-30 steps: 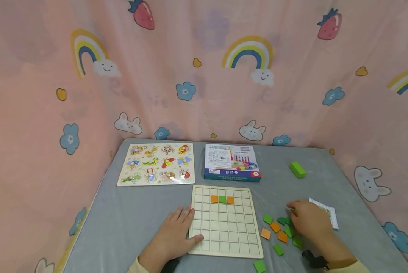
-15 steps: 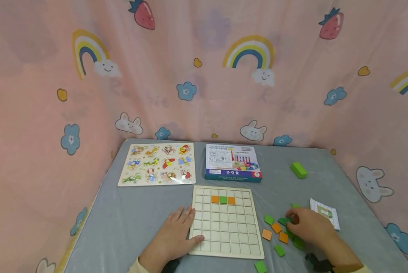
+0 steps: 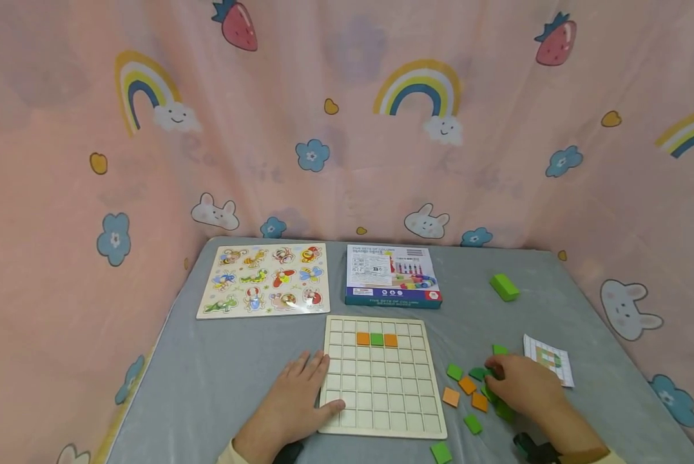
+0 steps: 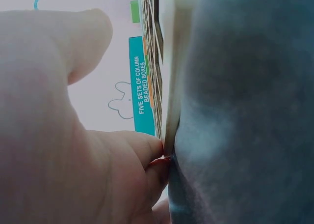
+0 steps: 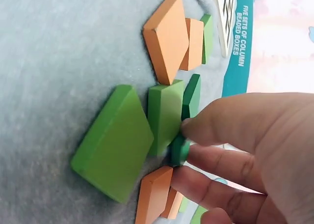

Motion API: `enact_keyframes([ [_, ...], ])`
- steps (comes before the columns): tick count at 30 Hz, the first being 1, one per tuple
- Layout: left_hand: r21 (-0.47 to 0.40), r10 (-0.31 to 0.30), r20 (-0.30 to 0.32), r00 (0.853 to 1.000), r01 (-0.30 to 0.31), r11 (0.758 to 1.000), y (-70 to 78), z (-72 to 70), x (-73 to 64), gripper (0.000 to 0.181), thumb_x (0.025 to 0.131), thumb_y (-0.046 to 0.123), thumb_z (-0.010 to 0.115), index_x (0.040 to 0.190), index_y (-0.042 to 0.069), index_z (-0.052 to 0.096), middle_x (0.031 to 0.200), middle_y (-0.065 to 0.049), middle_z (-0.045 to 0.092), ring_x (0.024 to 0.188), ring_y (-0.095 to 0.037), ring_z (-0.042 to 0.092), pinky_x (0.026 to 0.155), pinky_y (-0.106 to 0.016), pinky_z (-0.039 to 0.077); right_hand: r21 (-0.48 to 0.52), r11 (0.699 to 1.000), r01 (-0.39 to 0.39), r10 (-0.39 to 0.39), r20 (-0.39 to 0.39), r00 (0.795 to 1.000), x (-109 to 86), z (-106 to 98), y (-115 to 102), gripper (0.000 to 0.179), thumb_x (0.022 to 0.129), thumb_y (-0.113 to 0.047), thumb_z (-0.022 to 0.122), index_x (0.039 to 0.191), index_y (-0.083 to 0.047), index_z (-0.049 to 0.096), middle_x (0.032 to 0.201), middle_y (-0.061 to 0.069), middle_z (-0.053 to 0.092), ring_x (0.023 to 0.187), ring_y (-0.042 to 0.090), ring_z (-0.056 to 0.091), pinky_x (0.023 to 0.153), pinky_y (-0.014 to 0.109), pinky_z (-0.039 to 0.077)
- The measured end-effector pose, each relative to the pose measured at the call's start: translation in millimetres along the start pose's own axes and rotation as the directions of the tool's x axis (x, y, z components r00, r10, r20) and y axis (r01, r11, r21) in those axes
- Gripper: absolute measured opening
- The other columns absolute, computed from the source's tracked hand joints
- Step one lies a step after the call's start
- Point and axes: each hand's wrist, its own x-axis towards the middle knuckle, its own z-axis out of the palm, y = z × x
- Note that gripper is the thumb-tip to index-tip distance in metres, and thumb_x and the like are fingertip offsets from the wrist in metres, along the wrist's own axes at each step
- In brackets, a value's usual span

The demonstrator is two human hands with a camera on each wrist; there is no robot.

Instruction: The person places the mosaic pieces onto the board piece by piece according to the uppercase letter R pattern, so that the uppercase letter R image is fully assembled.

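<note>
My left hand [image 3: 293,401] rests with straight fingers against the left edge of a pale wooden grid board [image 3: 384,386]. Its thumb lies over the board's lower left corner. On the grid, one row holds an orange tile [image 3: 363,339], a green tile [image 3: 377,339] and another orange tile [image 3: 390,340]. Right of the board, my right hand [image 3: 526,381] reaches into a loose pile of tiles. In the right wrist view its thumb and fingertips pinch a small dark green piece [image 5: 180,151]. Around it lie a light green tile [image 5: 117,145], an orange tile [image 5: 167,40] and another dark green piece [image 5: 192,97].
A printed pattern card [image 3: 548,361] lies beyond the right hand. Farther back are a green block [image 3: 504,287], a boxed bead set [image 3: 393,276] and an insect picture board [image 3: 265,281]. A patterned pink curtain [image 3: 347,129] hangs behind the grey-covered table [image 3: 236,348].
My right hand has moved back toward me from the pile's far side, uncovering a green tile there and more of the card. It now pinches a dark green piece. My left hand stays put.
</note>
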Motion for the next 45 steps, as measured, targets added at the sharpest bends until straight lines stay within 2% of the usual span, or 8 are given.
enact_keyframes([
  [3,-0.009,0.003,-0.002,1.0,-0.003,1.0,0.3,-0.3,-0.3,0.093,0.102,0.069,0.056,0.164,0.002,0.04,0.169,-0.016,0.037,0.156,-0.042,0.031,0.121,-0.063,0.029,0.009,1.0,0.017,-0.017,-0.016,1.0,-1.0,1.5,0.9,0.036,0.095,-0.033,0.078,0.12,-0.007,0.079,0.104,0.005,0.073,0.082,0.019,0.063,0.069,0.049,0.056],
  [9,-0.035,0.004,-0.001,1.0,-0.004,0.999,-0.7,0.6,1.6,0.092,0.102,0.068,0.055,0.164,0.002,0.039,0.17,-0.015,0.036,0.157,-0.042,0.029,0.122,-0.062,0.028,0.032,0.993,0.112,-0.109,-0.067,0.992,-4.6,4.5,3.9,0.042,0.085,-0.011,0.077,0.126,-0.011,0.077,0.118,0.011,0.071,0.073,0.018,0.055,0.052,0.036,0.043],
  [14,-0.027,-0.001,0.005,1.0,0.001,1.0,2.3,-1.8,1.8,0.092,0.102,0.068,0.056,0.165,0.002,0.039,0.17,-0.015,0.036,0.157,-0.041,0.029,0.123,-0.062,0.028,-0.012,0.992,0.122,-0.122,-0.039,0.992,-5.1,1.8,6.0,0.036,0.085,-0.012,0.08,0.121,-0.011,0.077,0.116,0.01,0.074,0.085,0.019,0.062,0.062,0.041,0.05],
  [25,-0.024,-0.009,0.005,1.0,0.009,1.0,3.8,-4.1,-2.0,0.093,0.101,0.067,0.058,0.164,0.001,0.04,0.169,-0.016,0.037,0.156,-0.041,0.03,0.122,-0.062,0.029,-0.035,0.997,0.074,-0.073,0.022,0.997,-2.3,0.7,3.6,0.038,0.082,-0.009,0.08,0.119,-0.013,0.079,0.119,0.013,0.073,0.086,0.021,0.062,0.063,0.046,0.052],
  [28,-0.02,-0.009,0.005,1.0,0.009,1.0,3.8,-3.6,-2.0,0.093,0.101,0.068,0.057,0.164,0.001,0.04,0.17,-0.015,0.037,0.156,-0.041,0.03,0.122,-0.061,0.029,-0.05,0.997,0.065,-0.064,0.022,0.998,-1.0,2.1,4.7,0.036,0.083,-0.011,0.081,0.119,-0.014,0.079,0.117,0.011,0.074,0.086,0.02,0.064,0.064,0.047,0.053],
  [34,-0.007,-0.002,0.001,1.0,0.002,1.0,3.2,-3.4,-1.6,0.093,0.102,0.068,0.057,0.164,0.001,0.04,0.169,-0.016,0.038,0.156,-0.042,0.032,0.122,-0.062,0.03,-0.084,0.994,0.065,-0.065,-0.003,0.998,-1.5,4.3,4.8,0.03,0.089,-0.023,0.082,0.116,-0.011,0.079,0.094,-0.003,0.068,0.078,0.017,0.058,0.064,0.045,0.052],
  [38,-0.004,-0.007,0.003,1.0,0.007,1.0,2.7,-2.6,-0.5,0.093,0.101,0.068,0.056,0.164,0.001,0.04,0.169,-0.015,0.037,0.156,-0.041,0.031,0.122,-0.062,0.03,-0.08,0.992,0.101,-0.106,-0.063,0.992,-4.6,4.7,4.3,0.028,0.09,-0.028,0.084,0.11,-0.01,0.079,0.085,-0.006,0.062,0.073,0.015,0.054,0.06,0.041,0.049],
  [45,-0.014,0.002,-0.001,1.0,-0.002,1.0,1.5,-2.3,0.2,0.093,0.102,0.068,0.056,0.164,0.001,0.04,0.169,-0.016,0.037,0.156,-0.042,0.031,0.122,-0.062,0.029,-0.064,0.986,0.152,-0.159,-0.142,0.977,-8.4,0.5,-5.3,0.031,0.089,-0.037,0.085,0.109,-0.013,0.082,0.087,-0.007,0.066,0.068,0.01,0.055,0.054,0.035,0.049],
])
